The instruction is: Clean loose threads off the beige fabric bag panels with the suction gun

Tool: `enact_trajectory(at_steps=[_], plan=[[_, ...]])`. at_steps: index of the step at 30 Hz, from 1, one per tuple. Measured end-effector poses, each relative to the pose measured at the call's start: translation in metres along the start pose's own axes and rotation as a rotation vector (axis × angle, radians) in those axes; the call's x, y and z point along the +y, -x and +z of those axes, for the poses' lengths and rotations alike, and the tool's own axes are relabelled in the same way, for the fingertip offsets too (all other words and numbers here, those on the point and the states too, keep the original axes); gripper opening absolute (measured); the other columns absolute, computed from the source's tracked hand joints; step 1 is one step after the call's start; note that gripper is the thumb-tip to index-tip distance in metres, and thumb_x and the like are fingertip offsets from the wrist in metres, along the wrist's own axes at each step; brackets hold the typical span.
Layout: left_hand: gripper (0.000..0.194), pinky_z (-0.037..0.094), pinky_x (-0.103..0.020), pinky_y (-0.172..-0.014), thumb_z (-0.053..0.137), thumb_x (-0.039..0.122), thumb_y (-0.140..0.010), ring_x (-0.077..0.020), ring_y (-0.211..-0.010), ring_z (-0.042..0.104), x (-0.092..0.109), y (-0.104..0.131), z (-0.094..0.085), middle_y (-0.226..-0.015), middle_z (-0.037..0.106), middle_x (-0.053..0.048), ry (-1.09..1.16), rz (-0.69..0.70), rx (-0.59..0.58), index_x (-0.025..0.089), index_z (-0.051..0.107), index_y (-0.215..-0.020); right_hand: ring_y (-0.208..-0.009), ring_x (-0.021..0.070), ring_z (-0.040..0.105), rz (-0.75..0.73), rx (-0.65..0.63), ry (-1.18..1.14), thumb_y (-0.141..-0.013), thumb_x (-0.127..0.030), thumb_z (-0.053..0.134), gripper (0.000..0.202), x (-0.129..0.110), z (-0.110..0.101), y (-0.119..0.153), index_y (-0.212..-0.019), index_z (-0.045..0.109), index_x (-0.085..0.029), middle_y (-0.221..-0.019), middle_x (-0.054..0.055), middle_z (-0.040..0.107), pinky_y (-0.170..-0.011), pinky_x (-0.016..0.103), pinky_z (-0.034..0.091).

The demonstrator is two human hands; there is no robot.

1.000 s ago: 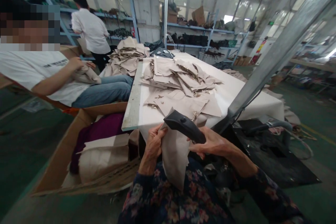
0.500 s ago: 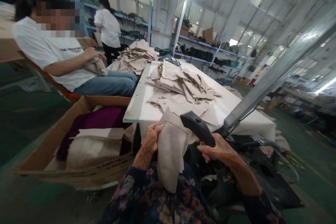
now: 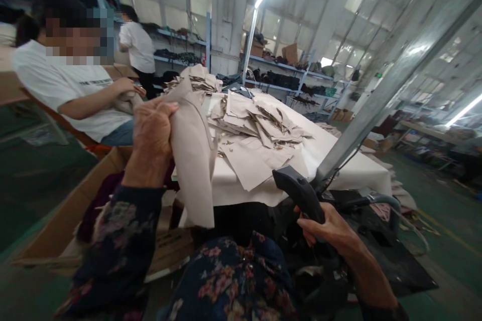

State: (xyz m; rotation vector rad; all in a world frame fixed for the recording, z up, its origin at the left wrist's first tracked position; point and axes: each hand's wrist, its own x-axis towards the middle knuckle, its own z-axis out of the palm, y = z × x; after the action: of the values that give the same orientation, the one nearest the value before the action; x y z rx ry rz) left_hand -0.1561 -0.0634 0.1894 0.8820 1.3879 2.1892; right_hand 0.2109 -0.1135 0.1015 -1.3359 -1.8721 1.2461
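My left hand (image 3: 152,130) is raised on the left, its fingers pinched on the upper edge of a beige cloth piece (image 3: 194,165). The cloth hangs down in front of the table's near left corner. Lower right, my right hand (image 3: 327,225) is wrapped round the handle of a black handheld tool (image 3: 297,190) with a blunt, angled head; its exact kind does not show. The tool's head is close to the table's front edge, apart from the cloth. On the table lies a heap of beige cloth pieces (image 3: 244,118), some with small brassy metal parts.
A white-covered table (image 3: 350,170) stands ahead, with a slanting metal post (image 3: 361,115) at its right. An open cardboard box (image 3: 56,225) holding purple and beige cloth is on my left. A seated co-worker (image 3: 71,85) handles beige cloth. Black equipment (image 3: 391,256) and a hose lie right.
My left hand has moved up and left with the beige cloth, away from the tool. My right hand still grips the tool, slightly lower and further right in view.
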Motion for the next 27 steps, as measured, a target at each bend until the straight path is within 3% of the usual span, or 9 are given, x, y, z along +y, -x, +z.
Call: enact_trajectory(at_steps=[3,5,8,10,12,15,18,21,27], plan=[[0.014,0.046,-0.045,-0.086,0.056,0.022,-0.076,-0.0265,-0.095,0.062,0.020,-0.017,0.024,-0.070,0.061,0.003,-0.117,0.351,-0.147,0.011,0.065,-0.077,-0.044,0.0128,0.052,-0.004,0.014,-0.001,-0.078,-0.042,0.065,0.033,0.005,-0.002,0.003,-0.092,0.058,-0.013,-0.048,-0.004,0.054,-0.046,0.024,0.041],[0.014,0.044,-0.043,-0.090,0.056,0.019,-0.074,-0.0242,-0.093,0.061,0.013,-0.030,0.044,-0.070,0.062,0.002,-0.205,0.481,-0.240,0.011,0.067,-0.079,-0.044,0.0131,0.052,0.013,0.022,-0.004,-0.078,-0.042,0.065,0.034,0.006,-0.004,0.005,-0.094,0.057,-0.012,-0.048,-0.004,0.054,-0.046,0.024,0.040],[0.017,0.045,-0.034,-0.091,0.059,0.010,-0.068,-0.0252,-0.095,0.062,-0.023,-0.037,0.075,-0.079,0.069,-0.002,-0.306,0.506,-0.367,0.017,0.070,-0.079,-0.043,0.0135,0.052,0.045,0.027,-0.016,-0.077,-0.043,0.064,0.036,0.007,-0.008,0.009,-0.095,0.056,-0.012,-0.047,-0.004,0.054,-0.046,0.025,0.040],[0.021,0.042,-0.031,-0.092,0.057,0.006,-0.070,-0.0251,-0.101,0.061,-0.059,-0.025,0.090,-0.084,0.070,-0.006,-0.538,0.435,-0.553,0.018,0.069,-0.082,-0.042,0.0138,0.052,0.067,0.035,-0.021,-0.077,-0.045,0.064,0.038,0.009,-0.010,0.011,-0.095,0.055,-0.013,-0.046,-0.004,0.054,-0.046,0.025,0.041],[0.016,0.044,-0.031,-0.087,0.058,0.005,-0.071,-0.0242,-0.089,0.064,-0.098,-0.002,0.096,-0.075,0.068,-0.007,-0.635,0.388,-0.656,0.017,0.067,-0.077,-0.041,0.0141,0.052,0.095,0.043,-0.023,-0.076,-0.047,0.064,0.040,0.011,-0.010,0.011,-0.094,0.055,-0.013,-0.045,-0.004,0.054,-0.046,0.025,0.041],[0.016,0.046,-0.033,-0.079,0.056,0.000,-0.071,-0.0227,-0.075,0.064,-0.150,0.041,0.090,-0.070,0.064,-0.008,-0.783,0.339,-0.767,0.014,0.063,-0.067,-0.039,0.0137,0.052,0.136,0.047,-0.045,-0.075,-0.048,0.064,0.040,0.019,-0.010,0.004,-0.093,0.055,-0.013,-0.044,-0.004,0.053,-0.045,0.025,0.042],[0.022,0.048,-0.038,-0.077,0.049,-0.005,-0.073,-0.0273,-0.082,0.064,-0.179,0.075,0.075,-0.082,0.066,-0.016,-0.947,0.314,-0.826,0.011,0.064,-0.078,-0.040,0.0131,0.051,0.168,0.020,-0.052,-0.076,-0.045,0.063,0.039,0.026,-0.009,-0.012,-0.096,0.054,-0.012,-0.044,-0.004,0.054,-0.044,0.023,0.041],[0.019,0.048,-0.043,-0.080,0.046,0.004,-0.083,-0.0305,-0.090,0.063,-0.185,0.087,0.055,-0.092,0.066,-0.019,-1.059,0.302,-0.877,0.009,0.064,-0.089,-0.041,0.0127,0.052,0.167,-0.026,-0.038,-0.076,-0.041,0.064,0.038,0.029,-0.007,-0.036,-0.099,0.054,-0.012,-0.046,-0.004,0.056,-0.044,0.022,0.040],[0.027,0.045,-0.037,-0.098,0.042,0.015,-0.092,-0.0249,-0.113,0.057,-0.194,0.074,0.017,-0.118,0.063,-0.016,-1.078,0.380,-0.888,0.011,0.063,-0.109,-0.041,0.0101,0.051,0.185,-0.143,-0.002,-0.076,-0.031,0.062,0.023,0.016,0.005,-0.093,-0.089,0.057,-0.013,-0.047,-0.004,0.056,-0.044,0.020,0.040]])
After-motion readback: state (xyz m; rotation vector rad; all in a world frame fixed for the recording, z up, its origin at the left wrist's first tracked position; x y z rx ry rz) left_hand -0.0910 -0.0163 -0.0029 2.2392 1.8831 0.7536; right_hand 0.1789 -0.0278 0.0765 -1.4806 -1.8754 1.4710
